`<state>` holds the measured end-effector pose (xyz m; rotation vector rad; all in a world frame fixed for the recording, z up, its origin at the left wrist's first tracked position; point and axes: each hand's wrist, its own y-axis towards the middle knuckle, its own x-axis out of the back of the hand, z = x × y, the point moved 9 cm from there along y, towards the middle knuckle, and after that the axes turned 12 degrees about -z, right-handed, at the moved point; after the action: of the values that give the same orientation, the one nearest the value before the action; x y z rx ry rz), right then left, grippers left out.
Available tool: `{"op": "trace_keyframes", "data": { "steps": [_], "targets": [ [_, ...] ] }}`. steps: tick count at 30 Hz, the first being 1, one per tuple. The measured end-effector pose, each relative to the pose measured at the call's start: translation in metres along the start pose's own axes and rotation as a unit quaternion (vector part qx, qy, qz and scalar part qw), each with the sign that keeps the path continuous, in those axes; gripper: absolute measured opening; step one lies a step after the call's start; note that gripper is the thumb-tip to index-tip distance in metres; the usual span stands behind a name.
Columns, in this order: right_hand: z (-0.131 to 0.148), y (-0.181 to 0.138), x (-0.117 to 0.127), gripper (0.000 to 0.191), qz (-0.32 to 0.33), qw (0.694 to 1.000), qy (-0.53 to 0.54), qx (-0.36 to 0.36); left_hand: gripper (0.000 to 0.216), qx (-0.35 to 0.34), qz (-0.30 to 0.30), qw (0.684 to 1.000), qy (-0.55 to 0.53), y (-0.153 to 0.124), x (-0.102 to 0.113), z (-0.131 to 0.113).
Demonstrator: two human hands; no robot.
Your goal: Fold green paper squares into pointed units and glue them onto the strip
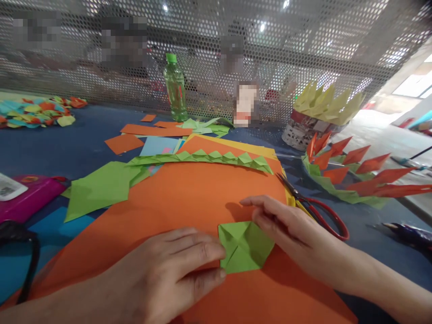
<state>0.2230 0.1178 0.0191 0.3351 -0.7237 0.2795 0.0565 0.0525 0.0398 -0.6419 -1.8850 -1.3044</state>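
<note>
A small green square of folded paper (240,252), its flaps meeting near the middle, lies on a stack of large orange paper (168,198). My left hand (182,265) rests at its left edge, fingers stretched out and thumb apart, the tips touching the paper. Over the paper's upper right corner is my right hand (293,229), its index finger extended and the other fingers loosely bent; its thumb is hidden. Beyond both hands, a long strip of folded green paper (209,157) with pointed segments lies across the stack.
Red-handled scissors (324,213) and a pen (405,234) lie at right, near an orange-and-green paper crown (351,166) and a yellow-topped one (320,112). A green bottle (175,92) stands before a perforated metal screen (202,27). Left are green paper (97,189) and a magenta object (33,193).
</note>
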Motion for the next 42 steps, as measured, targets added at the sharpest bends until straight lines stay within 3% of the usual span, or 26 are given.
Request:
{"op": "trace_keyframes", "data": {
  "steps": [3, 10, 15, 20, 23, 25, 29, 32, 36, 42],
  "targets": [
    [0.007, -0.002, 0.003, 0.029, 0.01, 1.0, 0.017, 0.02, 0.032, -0.009, -0.006, 1.0, 0.001, 0.001, 0.003, 0.001],
    [0.026, -0.003, -0.005, 0.062, 0.112, 0.983, 0.017, 0.142, 0.038, -0.012, -0.001, 1.0, -0.005, -0.002, 0.003, 0.002],
    [0.026, 0.002, -0.001, 0.036, 0.059, 0.981, -0.021, 0.184, 0.04, 0.002, -0.059, 0.998, 0.021, -0.007, 0.003, 0.002],
    [0.04, -0.006, 0.0, 0.033, -0.007, 0.958, -0.123, 0.259, 0.026, 0.007, -0.104, 0.994, 0.019, -0.003, 0.008, -0.004],
    [0.057, -0.016, -0.005, 0.016, -0.023, 0.932, -0.163, 0.322, 0.032, 0.001, -0.028, 1.0, 0.009, 0.004, 0.001, -0.008],
    [0.065, -0.02, -0.009, 0.013, -0.008, 0.925, -0.165, 0.341, 0.035, -0.005, -0.014, 0.999, 0.029, 0.009, 0.002, -0.009],
    [0.062, -0.019, -0.015, 0.03, 0.082, 0.947, -0.11, 0.29, 0.042, -0.036, -0.032, 0.996, 0.069, 0.017, 0.006, -0.015],
    [0.054, -0.014, -0.014, 0.025, 0.12, 0.96, -0.054, 0.248, 0.045, -0.042, -0.041, 0.996, 0.07, 0.018, 0.004, -0.017],
    [0.041, -0.01, -0.013, 0.008, 0.151, 0.967, -0.001, 0.208, 0.041, -0.044, -0.033, 0.996, 0.067, 0.013, 0.0, -0.017],
    [0.029, -0.006, -0.014, 0.008, 0.135, 0.977, 0.032, 0.163, 0.036, -0.029, 0.016, 0.998, 0.06, 0.007, -0.009, -0.014]
  ]
}}
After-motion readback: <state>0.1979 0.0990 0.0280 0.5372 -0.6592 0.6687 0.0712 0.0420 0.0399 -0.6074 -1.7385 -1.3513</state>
